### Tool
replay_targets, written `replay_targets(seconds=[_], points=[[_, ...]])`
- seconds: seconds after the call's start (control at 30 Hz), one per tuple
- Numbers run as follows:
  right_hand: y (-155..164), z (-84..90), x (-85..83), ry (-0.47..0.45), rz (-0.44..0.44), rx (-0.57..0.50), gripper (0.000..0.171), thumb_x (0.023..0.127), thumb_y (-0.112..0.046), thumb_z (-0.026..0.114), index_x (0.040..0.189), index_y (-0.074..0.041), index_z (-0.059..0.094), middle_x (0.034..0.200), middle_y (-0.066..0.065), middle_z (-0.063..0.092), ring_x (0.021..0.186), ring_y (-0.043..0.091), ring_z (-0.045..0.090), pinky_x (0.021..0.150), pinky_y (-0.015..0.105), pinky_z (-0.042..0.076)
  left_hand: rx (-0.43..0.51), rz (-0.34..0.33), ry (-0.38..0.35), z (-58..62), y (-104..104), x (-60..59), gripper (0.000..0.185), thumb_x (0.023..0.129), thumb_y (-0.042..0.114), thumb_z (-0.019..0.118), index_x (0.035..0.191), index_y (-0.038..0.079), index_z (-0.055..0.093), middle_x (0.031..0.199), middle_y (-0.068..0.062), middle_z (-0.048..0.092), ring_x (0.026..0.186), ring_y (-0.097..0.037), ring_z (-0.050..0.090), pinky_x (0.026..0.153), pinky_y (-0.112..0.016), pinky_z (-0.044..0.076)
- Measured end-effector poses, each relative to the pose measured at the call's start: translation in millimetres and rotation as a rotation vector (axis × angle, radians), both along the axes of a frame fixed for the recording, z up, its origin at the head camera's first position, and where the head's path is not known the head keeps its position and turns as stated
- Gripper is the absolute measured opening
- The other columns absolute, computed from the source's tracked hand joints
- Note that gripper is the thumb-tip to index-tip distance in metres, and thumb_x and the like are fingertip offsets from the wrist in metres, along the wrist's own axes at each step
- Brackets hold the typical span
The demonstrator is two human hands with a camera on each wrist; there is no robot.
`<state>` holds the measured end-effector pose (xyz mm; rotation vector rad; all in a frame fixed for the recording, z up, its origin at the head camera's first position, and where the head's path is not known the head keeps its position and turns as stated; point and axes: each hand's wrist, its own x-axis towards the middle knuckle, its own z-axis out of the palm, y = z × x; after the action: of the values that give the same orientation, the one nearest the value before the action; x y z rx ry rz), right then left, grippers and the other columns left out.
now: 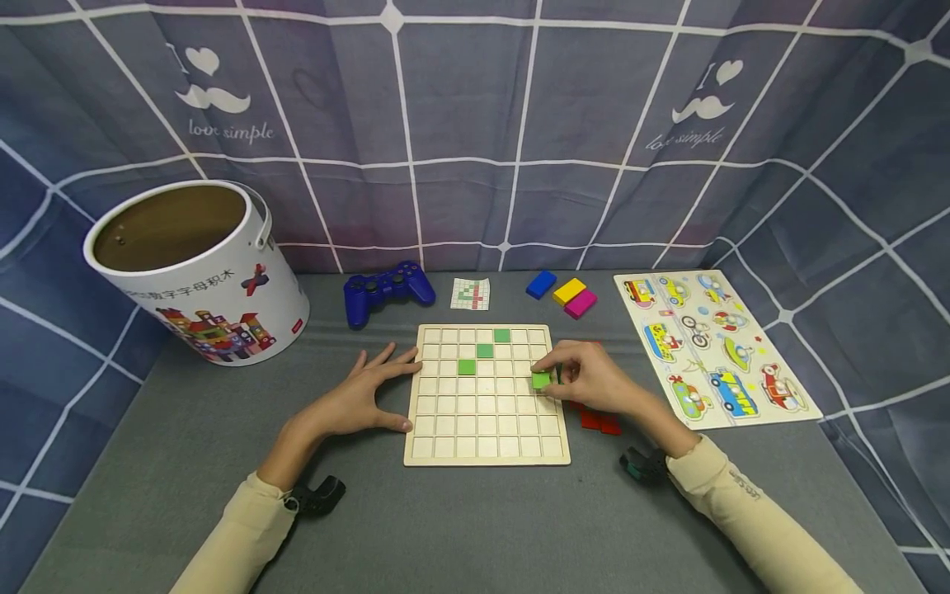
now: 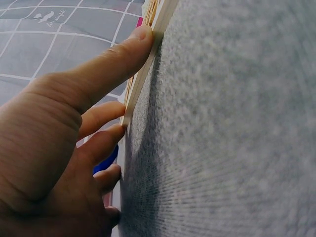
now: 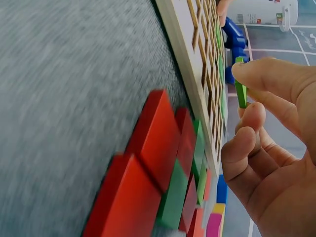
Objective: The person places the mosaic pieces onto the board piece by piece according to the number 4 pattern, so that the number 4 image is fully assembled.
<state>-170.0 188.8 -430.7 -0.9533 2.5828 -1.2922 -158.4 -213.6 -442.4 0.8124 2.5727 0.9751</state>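
A wooden grid board (image 1: pixel 486 425) lies flat on the grey table, with three green square tiles (image 1: pixel 485 351) set in a diagonal in its upper part. Along the board's left edge rests my left hand (image 1: pixel 356 400), fingers spread and thumb against the rim. Between thumb and fingertips my right hand (image 1: pixel 594 378) pinches another green tile (image 3: pixel 241 94), held over the board's right side. Just right of the board, partly hidden under that hand in the head view, are red tiles (image 3: pixel 153 138) and green tiles (image 3: pixel 173 192).
Behind the board are a blue game controller (image 1: pixel 389 290), a small pattern card (image 1: pixel 470 294) and blue, yellow and magenta blocks (image 1: pixel 569 292). A picture puzzle board (image 1: pixel 698 330) lies at right. A large white bucket (image 1: pixel 215 289) stands at back left, before a hanging checked cloth (image 1: pixel 460 99).
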Motion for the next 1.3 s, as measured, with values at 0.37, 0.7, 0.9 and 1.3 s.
replay_targets(seconds=[0.37, 0.7, 0.9, 1.3], points=[[-34, -5.6, -7.4, 0.036, 0.066, -0.037, 0.027, 0.077, -0.005, 0.084, 0.103, -0.012, 0.079, 0.084, -0.005, 0.067, 0.059, 0.01, 0.053, 0.052, 0.024, 0.045, -0.002, 0.001, -0.001, 0.1, -1, 0.7, 0.095, 0.07, 0.037, 0.091, 0.151, 0.013, 0.047, 0.165, -0.001, 0.023, 0.151, -0.036, 0.003, 0.113, -0.065, -0.012], [-72, -4.6, -13.8, 0.022, 0.1, 0.016, 0.026, 0.079, -0.006, 0.083, 0.104, -0.011, 0.079, 0.086, 0.0, 0.065, 0.061, 0.01, 0.053, 0.055, 0.024, 0.044, -0.003, 0.004, -0.001, -1.8, -1, 1.1, 0.095, 0.071, 0.038, 0.091, 0.152, 0.015, 0.046, 0.165, -0.001, 0.022, 0.152, -0.036, 0.002, 0.113, -0.064, -0.013], [-94, -5.9, -20.2, 0.01, 0.112, 0.057, 0.024, 0.081, -0.01, 0.083, 0.105, -0.013, 0.079, 0.089, -0.002, 0.066, 0.063, 0.008, 0.054, 0.057, 0.024, 0.046, -0.006, -0.003, -0.002, -1.3, -2, 1.0, 0.095, 0.072, 0.04, 0.09, 0.152, 0.015, 0.045, 0.165, -0.001, 0.022, 0.151, -0.036, 0.003, 0.113, -0.064, -0.012], [-130, -1.1, -27.8, 0.098, 0.16, 0.209, 0.024, 0.08, -0.012, 0.083, 0.104, -0.012, 0.08, 0.093, -0.003, 0.069, 0.078, 0.013, 0.06, 0.066, 0.025, 0.049, -0.018, -0.006, 0.004, 1.8, -1, 0.3, 0.094, 0.072, 0.042, 0.09, 0.151, 0.016, 0.047, 0.165, 0.0, 0.023, 0.151, -0.037, 0.004, 0.113, -0.066, -0.011]])
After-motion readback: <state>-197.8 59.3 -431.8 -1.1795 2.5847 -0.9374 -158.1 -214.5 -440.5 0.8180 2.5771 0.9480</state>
